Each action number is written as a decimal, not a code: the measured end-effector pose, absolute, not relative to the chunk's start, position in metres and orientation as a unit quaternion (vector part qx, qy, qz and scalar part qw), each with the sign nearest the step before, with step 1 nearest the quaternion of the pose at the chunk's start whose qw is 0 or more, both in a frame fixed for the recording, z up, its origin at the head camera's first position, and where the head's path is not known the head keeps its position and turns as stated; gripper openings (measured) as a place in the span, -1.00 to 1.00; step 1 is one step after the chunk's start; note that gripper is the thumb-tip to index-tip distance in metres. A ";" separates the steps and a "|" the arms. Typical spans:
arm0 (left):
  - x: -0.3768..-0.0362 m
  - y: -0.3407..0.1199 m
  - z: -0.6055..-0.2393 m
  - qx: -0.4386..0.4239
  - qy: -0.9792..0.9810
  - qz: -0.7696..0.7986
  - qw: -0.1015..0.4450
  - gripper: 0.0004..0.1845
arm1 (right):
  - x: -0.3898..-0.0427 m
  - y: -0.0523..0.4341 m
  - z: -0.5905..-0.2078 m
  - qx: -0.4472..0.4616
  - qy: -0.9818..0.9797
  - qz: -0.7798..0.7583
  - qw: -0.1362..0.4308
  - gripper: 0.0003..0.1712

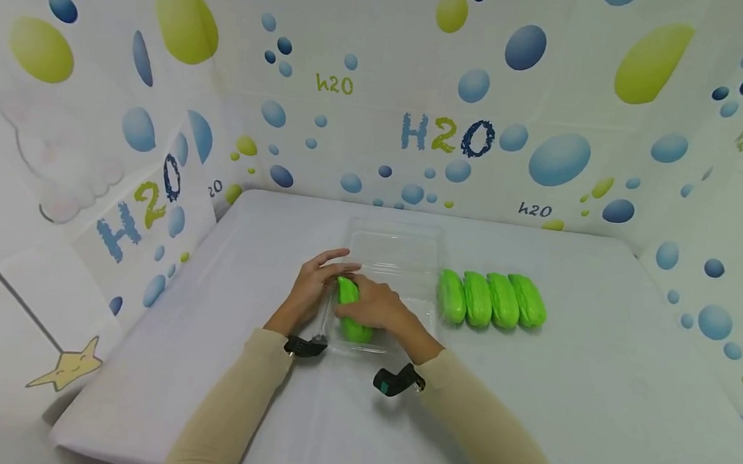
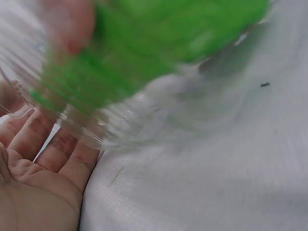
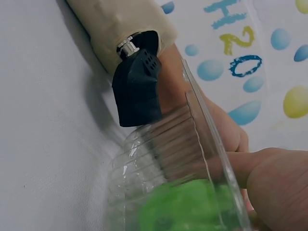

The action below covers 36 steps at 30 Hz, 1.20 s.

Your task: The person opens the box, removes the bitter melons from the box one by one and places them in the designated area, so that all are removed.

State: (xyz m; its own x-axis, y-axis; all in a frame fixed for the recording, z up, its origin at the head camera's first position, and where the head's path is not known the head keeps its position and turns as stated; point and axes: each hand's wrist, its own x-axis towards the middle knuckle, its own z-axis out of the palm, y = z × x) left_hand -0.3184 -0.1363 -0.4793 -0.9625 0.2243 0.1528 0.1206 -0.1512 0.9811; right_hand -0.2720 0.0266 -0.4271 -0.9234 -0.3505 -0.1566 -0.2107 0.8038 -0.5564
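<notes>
Spread wide under everything, a white-covered table [image 1: 596, 399] inside a booth of bubble-print walls [image 1: 556, 93] lettered "H2O". Near the table's middle, closer to its far edge than its near one, a clear plastic tray [image 1: 396, 252] with ribbed sides — seen close in both wrist views as fluted transparent wall [image 2: 144, 125] [image 3: 144, 163]. Just beside the tray's right side, toward the right edge, a tidy row of four green vegetables [image 1: 491, 299], side by side and touching. Inside the tray's near-left part, one more green vegetable [image 1: 353, 311] lying lengthwise, gripped from the right by the right hand [image 1: 378, 308], fingers curled over it; blurred green through the plastic in the left wrist view [image 2: 144, 48] and the right wrist view [image 3: 187, 207]. Left hand [image 1: 314, 282] pressed against the tray's left wall from outside, fingers straight and relaxed along the plastic — palm up at the tray's base in the left wrist view [image 2: 33, 168]. Hands close together, only the tray wall and vegetable between. Small black cameras strapped at the left wrist [image 1: 305, 346] and the right wrist [image 1: 398, 382], over beige sleeves [image 1: 243, 405]
</notes>
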 end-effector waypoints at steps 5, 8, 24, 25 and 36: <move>-0.315 -0.137 -0.475 0.136 0.651 0.746 0.043 -0.55 | -0.268 0.032 -0.424 -0.149 0.935 -0.300 0.112 -0.15; -0.310 -0.137 -0.468 0.138 0.650 0.745 0.051 -0.56 | -0.267 0.036 -0.424 -0.149 0.924 -0.332 0.118 -0.16; -0.312 -0.138 -0.477 0.138 0.612 0.777 0.052 -0.55 | -0.265 0.049 -0.428 -0.140 0.915 -0.356 0.128 -0.37; -0.312 -0.139 -0.478 0.136 0.607 0.781 0.054 -0.54 | -0.264 0.050 -0.428 -0.140 0.915 -0.355 0.127 -0.39; -0.304 -0.136 -0.460 0.146 0.586 0.793 0.085 -0.57 | -0.260 0.063 -0.423 -0.126 0.928 -0.338 0.097 -0.42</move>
